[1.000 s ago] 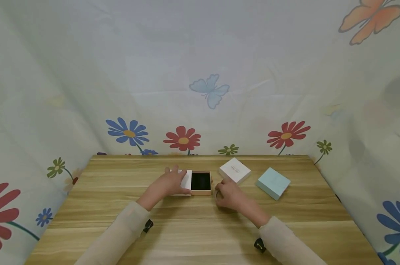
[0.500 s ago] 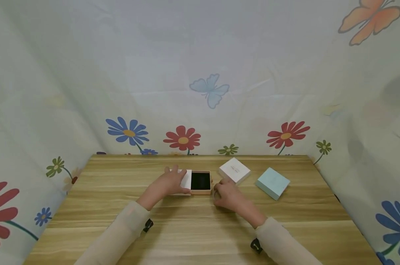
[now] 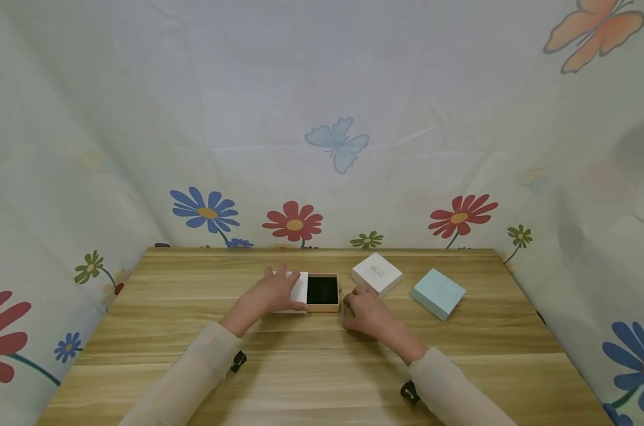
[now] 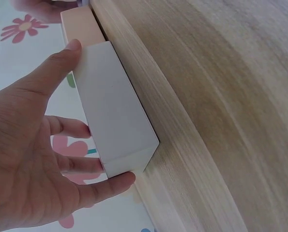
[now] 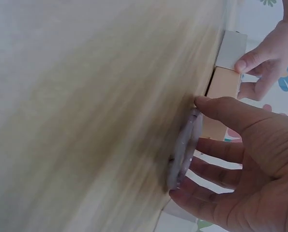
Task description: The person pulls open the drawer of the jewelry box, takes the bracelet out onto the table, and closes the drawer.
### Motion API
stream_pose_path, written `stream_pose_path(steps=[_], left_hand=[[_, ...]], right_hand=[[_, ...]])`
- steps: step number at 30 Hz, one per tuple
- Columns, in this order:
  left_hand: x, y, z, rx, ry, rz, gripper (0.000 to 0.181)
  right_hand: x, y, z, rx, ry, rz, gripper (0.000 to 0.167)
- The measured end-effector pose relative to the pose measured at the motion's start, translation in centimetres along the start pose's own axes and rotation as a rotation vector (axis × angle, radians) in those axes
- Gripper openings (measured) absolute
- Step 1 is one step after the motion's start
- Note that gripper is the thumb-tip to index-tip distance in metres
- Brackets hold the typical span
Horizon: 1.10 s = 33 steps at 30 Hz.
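Observation:
My left hand (image 3: 276, 293) grips a white box sleeve (image 4: 114, 106), thumb on its near side and fingers behind it and at its end. From the sleeve's right end juts a peach-coloured drawer (image 3: 323, 308) with a black inside. Just right of this drawer, my right hand (image 3: 369, 313) holds a thin, pale, translucent bangle (image 5: 174, 169) between thumb and fingertips. In the right wrist view the bangle is low over the tabletop or touching it; I cannot tell which.
Behind my right hand lies a square white box (image 3: 376, 271) with small print. A light blue box (image 3: 438, 293) sits farther right. The wooden table (image 3: 322, 367) ends at a flower-printed cloth (image 3: 247, 148).
My right hand has slid slightly left, closer to the drawer, with the bangle. The left hand, sleeve and drawer stay in place.

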State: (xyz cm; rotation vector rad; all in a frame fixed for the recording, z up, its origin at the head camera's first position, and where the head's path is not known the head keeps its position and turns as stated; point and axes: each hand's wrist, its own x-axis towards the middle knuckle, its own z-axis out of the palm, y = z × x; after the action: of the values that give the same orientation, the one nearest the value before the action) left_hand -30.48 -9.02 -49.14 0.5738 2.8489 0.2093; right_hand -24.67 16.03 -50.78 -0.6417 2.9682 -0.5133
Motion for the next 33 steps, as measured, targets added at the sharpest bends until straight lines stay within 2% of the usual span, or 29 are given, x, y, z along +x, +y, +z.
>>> stream_pose_path(steps=[7,22,33], left_hand=[[0.0,-0.1,0.1,-0.002,0.001,0.003,0.097],[0.0,-0.1,0.1,0.002,0.003,0.000,0.096],[0.1,-0.2,0.2,0.008,0.006,0.009,0.097]], right_hand=[[0.9,0.1,-0.9,0.014,-0.047,-0.014,0.033],[2.0,-0.1,-2.9,0.153,-0.034,0.133,0.030],[3.1,0.4,-2.6,0.108,-0.021,0.116,0.023]])
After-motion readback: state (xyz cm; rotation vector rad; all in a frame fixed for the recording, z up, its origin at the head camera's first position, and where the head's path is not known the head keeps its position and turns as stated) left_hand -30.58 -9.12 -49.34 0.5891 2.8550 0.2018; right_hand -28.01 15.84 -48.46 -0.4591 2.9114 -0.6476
